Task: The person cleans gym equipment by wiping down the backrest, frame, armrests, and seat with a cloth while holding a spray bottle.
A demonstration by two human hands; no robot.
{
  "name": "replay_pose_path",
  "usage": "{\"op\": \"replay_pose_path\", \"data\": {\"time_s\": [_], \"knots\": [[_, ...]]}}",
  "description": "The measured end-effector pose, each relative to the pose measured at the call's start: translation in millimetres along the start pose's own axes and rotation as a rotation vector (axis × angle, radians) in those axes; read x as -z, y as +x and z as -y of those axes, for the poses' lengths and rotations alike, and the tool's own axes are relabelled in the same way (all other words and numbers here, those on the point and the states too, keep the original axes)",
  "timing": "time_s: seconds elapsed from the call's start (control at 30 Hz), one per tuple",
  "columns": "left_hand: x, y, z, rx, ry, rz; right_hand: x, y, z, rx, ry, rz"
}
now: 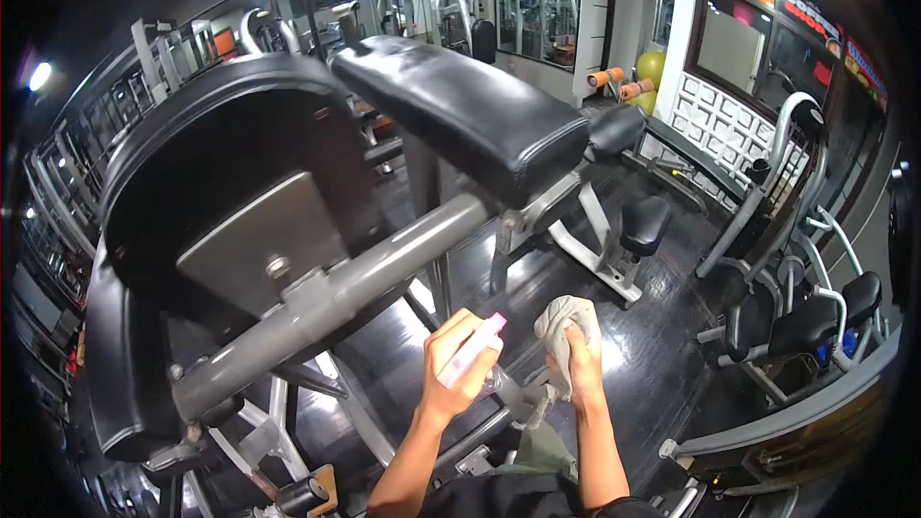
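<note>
At the lower centre of the frame, the left hand point(457, 363) grasped a small bottle point(469, 353) with a pink top point(496, 322), while the right hand point(585, 357) clutched a bunched grey cloth point(556, 320). The 2 hands were near each other but apart, below the black pad point(480, 110) at upper centre and right of the thick grey tube point(360, 278). Good handling seemed to call for firm fingers around the bottle, its top aimed away from the forearms, and the cloth's dangling end gathered in.
</note>
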State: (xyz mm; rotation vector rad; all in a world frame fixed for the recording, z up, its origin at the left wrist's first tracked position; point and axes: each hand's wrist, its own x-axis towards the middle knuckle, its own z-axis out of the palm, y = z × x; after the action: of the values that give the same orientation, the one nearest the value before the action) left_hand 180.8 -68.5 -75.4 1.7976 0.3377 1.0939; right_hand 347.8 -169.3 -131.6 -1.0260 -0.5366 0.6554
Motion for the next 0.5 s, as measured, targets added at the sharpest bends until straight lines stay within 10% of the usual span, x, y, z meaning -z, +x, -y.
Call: {"op": "replay_pose_path", "data": {"time_s": [0.5], "knots": [[-193, 133, 57, 0.064, 0.019, 0.049, 178, 118, 21, -0.141, -0.019, -0.154]]}}
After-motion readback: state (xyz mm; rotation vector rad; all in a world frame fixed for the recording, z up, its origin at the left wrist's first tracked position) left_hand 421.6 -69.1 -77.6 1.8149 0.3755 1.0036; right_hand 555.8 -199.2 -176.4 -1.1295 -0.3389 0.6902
